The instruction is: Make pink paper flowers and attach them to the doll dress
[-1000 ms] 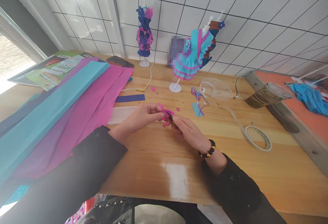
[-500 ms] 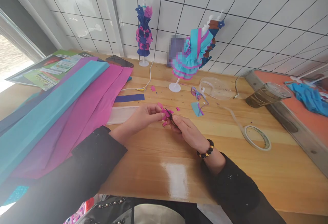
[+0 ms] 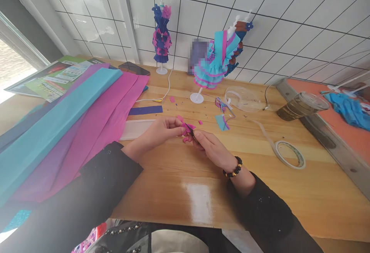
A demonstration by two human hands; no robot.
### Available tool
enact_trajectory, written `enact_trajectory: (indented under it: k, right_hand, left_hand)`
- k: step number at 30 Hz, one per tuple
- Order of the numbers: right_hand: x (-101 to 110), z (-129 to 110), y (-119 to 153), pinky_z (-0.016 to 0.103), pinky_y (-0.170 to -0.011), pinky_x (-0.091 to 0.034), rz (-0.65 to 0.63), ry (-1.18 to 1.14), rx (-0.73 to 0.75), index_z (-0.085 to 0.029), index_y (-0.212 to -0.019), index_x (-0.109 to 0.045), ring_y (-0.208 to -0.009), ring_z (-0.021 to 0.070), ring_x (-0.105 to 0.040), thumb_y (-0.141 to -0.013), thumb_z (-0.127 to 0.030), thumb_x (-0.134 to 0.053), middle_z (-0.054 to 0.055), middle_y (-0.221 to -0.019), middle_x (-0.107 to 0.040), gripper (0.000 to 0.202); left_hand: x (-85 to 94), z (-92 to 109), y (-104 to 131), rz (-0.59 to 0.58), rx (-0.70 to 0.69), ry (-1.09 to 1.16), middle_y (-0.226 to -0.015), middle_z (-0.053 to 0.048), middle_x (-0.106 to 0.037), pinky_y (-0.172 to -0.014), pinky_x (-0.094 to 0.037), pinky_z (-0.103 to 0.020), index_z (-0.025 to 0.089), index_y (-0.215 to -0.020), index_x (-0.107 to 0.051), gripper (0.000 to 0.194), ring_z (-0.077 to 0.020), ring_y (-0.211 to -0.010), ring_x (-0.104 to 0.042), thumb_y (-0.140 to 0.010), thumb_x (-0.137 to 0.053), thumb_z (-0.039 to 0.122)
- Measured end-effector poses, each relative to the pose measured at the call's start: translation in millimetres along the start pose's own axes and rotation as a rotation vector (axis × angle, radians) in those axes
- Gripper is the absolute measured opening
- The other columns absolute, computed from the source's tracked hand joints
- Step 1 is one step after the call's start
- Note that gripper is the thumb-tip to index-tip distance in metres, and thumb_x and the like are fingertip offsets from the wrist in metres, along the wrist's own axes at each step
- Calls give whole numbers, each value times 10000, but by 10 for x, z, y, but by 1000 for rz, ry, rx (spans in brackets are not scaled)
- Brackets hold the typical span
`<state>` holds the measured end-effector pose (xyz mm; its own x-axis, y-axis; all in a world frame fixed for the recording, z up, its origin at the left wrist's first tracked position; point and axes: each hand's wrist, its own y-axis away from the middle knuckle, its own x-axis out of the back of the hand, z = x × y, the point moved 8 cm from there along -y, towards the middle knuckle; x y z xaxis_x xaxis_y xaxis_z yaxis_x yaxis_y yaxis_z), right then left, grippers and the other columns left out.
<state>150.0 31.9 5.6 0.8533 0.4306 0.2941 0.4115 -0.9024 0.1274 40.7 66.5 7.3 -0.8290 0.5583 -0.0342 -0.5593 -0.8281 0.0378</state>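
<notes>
My left hand (image 3: pixel 166 129) pinches a small pink paper piece (image 3: pixel 188 130) between thumb and fingers, above the wooden table. From the right, my right hand (image 3: pixel 211 147) is closed around a pair of dark scissors (image 3: pixel 191 130), whose blades lie across the pink piece. The scissor handles are mostly hidden inside my fingers. Just beyond my hands, a small pink scrap (image 3: pixel 200 122) rests on the tabletop. A dark blue paper strip (image 3: pixel 146 110) and a whitish strip (image 3: pixel 135 129) lie to the left, the whitish one partly behind my left hand.
Large pink, blue and purple paper sheets (image 3: pixel 106 106) cover the left side. Small dress stands, one in blue and pink (image 3: pixel 161 39) and one in turquoise (image 3: pixel 215 62), stand along the tiled wall. On the right are a tape roll (image 3: pixel 290 155) and a dark cup (image 3: pixel 300 106).
The scissor blades look closer together across the pink piece. Both hands stay almost in place, and the whole view has shifted very slightly.
</notes>
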Motion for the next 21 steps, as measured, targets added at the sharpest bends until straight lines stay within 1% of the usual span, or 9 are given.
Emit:
enact_trajectory:
  k: [7,10,12,16,21]
  right_hand:
    - [29,-4,-8,233,-503,-260,11,111,16,-139,-880,-594,-555,99,-328,-911,-491,-274,-20,-620,-370,477]
    - [35,-17,-9,234,-507,-265,13,139,34,-144,-875,-596,-559,102,-329,-914,-488,-266,-18,-619,-374,478]
    - [35,-22,-9,233,-508,-266,13,143,39,-147,-872,-593,-561,102,-329,-916,-481,-267,-17,-623,-375,469]
    - [31,-19,-10,235,-504,-267,10,122,37,-146,-862,-586,-556,104,-331,-910,-494,-271,-15,-625,-379,471]
    - [36,-8,-14,237,-508,-272,28,126,42,-148,-843,-575,-546,101,-327,-912,-492,-268,-23,-607,-362,465]
  left_hand:
    - [-23,10,-7,-40,-11,16,-811,-78,-691,-807,-466,-333,114,-803,-646,194,-183,-806,-636,-769,-588,296]
    - [-25,4,-14,-48,-18,19,-799,-74,-689,-800,-468,-327,116,-799,-647,199,-179,-793,-635,-767,-591,304]
    - [-21,-1,-15,-44,-16,19,-799,-71,-684,-801,-465,-323,119,-791,-644,194,-175,-793,-631,-768,-588,303]
    - [-5,10,-12,-21,-23,21,-813,-59,-666,-799,-455,-308,130,-710,-615,187,-161,-802,-612,-773,-576,302]
    - [-22,25,-11,-38,-17,52,-790,-56,-655,-795,-450,-312,134,-688,-601,197,-157,-780,-607,-780,-560,303]
